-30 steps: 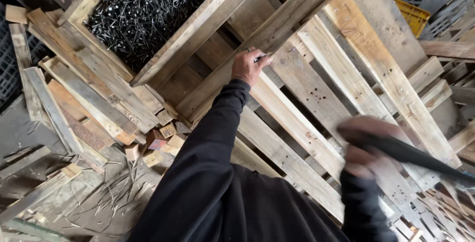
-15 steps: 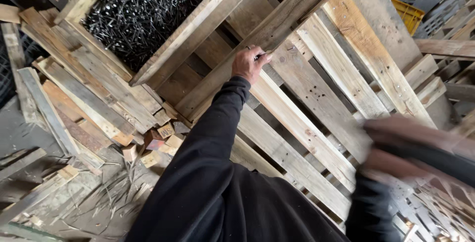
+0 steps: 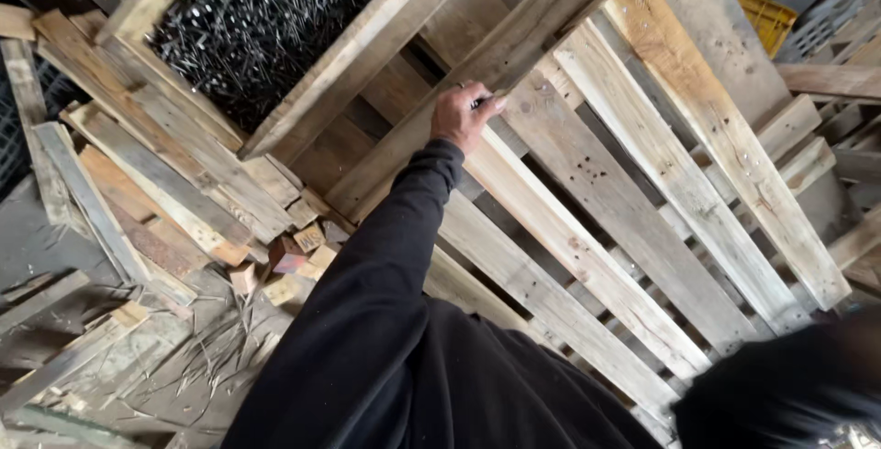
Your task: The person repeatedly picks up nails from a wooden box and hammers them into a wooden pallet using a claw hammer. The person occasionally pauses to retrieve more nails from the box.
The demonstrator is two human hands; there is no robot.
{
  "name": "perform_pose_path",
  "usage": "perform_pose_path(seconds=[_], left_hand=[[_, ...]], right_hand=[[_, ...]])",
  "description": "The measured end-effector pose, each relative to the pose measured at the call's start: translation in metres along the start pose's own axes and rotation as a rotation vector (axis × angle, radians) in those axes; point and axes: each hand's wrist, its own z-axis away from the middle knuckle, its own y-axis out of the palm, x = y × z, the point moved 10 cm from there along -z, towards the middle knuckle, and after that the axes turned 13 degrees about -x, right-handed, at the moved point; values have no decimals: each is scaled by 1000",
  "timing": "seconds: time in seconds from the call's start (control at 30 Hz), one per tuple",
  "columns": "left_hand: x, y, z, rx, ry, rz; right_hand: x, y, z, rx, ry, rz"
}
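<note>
Here the left hand (image 3: 463,114) is clenched on the upper edge of a wooden pallet (image 3: 642,201), which lies straight ahead, its slats running diagonally down to the right. The right hand is out of view, so its grip cannot be told.

— Where does the view look from?

— From the person's head, aimed steeply down along the outstretched left arm to the left hand (image 3: 465,115) on a wooden pallet (image 3: 642,220).

— How near is it?

— Close: the dark sleeve and shoulder fill the lower middle of the frame, and the pallet boards run slantwise across the right half.

— What lies at the edges?

— A wooden box of dark nails (image 3: 266,22) sits top left, loose planks (image 3: 101,192) lie at left, and a yellow crate (image 3: 763,18) shows top right.

— Is there a second view?

— No, only this one head camera, so nothing overlaps.
</note>
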Motion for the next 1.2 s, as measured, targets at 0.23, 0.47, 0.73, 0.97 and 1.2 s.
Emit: perform_pose_path(seconds=[0.23, 0.47, 0.73, 0.97, 1.2], left_hand=[[-20, -3, 11, -100, 251, -173], [-12, -22, 2, -331, 80, 12], [-15, -28, 13, -400, 245, -166], [55, -20, 21, -260, -869, 719], [12, -19, 52, 137, -983, 1048]], right_hand=[[-115, 64, 53, 273, 446, 788], [-20, -4, -27, -3, 16, 26], [-164, 39, 113, 153, 775, 808], [-143, 39, 131, 6, 626, 313], [-167, -7, 213, -58, 1035, 566]])
